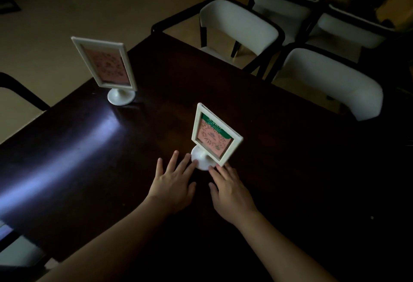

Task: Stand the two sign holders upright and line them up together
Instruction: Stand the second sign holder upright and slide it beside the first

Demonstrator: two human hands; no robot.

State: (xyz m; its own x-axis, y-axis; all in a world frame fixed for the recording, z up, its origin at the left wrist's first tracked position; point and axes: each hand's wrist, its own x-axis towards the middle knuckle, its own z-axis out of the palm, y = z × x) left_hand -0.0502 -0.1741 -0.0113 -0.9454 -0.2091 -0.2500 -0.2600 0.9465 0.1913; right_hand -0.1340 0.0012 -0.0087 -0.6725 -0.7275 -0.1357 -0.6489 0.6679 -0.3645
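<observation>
Two white sign holders with pink cards stand upright on a dark wooden table [279, 147]. The far sign holder [105, 67] is at the table's left edge, on its round foot. The near sign holder [214, 135] stands mid-table, its frame turned at an angle. My left hand [174, 181] lies flat with spread fingers, fingertips touching the left side of the near holder's round base [202, 162]. My right hand [228, 187] is spread too, its fingertips against the base's right side, under the frame's lower corner. Neither hand wraps around anything.
White padded chairs with black frames stand along the table's far side [241, 26] [328, 85], with more behind [290, 2]. Another chair's arm shows at the left [20, 93]. The room is dim; a pale light streak crosses the tabletop on the left.
</observation>
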